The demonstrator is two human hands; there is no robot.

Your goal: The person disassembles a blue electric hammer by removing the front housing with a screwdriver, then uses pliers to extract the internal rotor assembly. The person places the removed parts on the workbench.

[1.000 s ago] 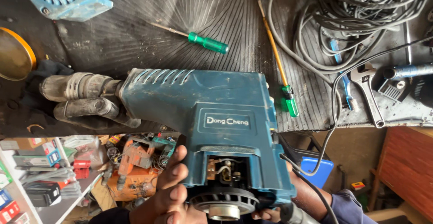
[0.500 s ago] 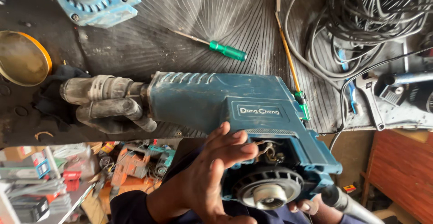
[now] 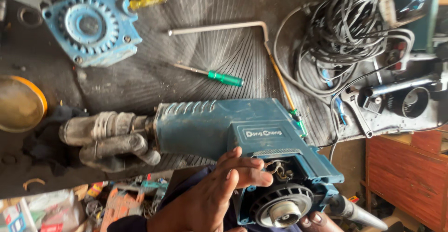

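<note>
1. The hammer drill [image 3: 224, 129] is a bulky teal tool with a dusty, scuffed plastic body, ribbed vents near its front and a grimy grey metal nose and side handle. It lies across the ridged black rubber mat on the bench [image 3: 140, 78].
2. Its rear end is open: a round black finned part with a bright metal hub shows, with bare wiring just above it.
3. The left hand [image 3: 214, 194] lies flat against the drill's open rear, fingers straight and together, fingertips by the wiring. Its grip is open, closed on nothing.
4. Of the right hand [image 3: 319, 222] only fingertips show, under the drill's rear; I cannot tell its grip.
5. Beyond the drill lie a green-handled screwdriver [image 3: 210, 74], a bent metal rod [image 3: 219, 26] and a blue toothed gear housing [image 3: 88, 24].
</note>
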